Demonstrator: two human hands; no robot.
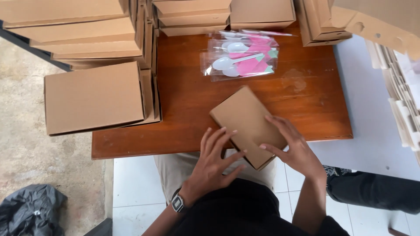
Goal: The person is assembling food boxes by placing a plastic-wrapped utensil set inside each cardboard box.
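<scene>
A small closed brown cardboard box (246, 118) lies tilted at the near edge of a reddish wooden table (183, 96), partly overhanging it. My left hand (214, 159) rests with fingers spread against the box's near left side. My right hand (293, 146) lies on its right corner, fingers flat on the lid and thumb at the side. A wristwatch (177, 203) is on my left wrist.
Clear packets (240, 57) holding white plastic spoons and pink napkins lie at mid-table. Stacks of closed cardboard boxes (94, 96) fill the left and far side. Flat folded cartons (402, 91) stand at right. A dark bag (30, 209) lies on the floor at lower left.
</scene>
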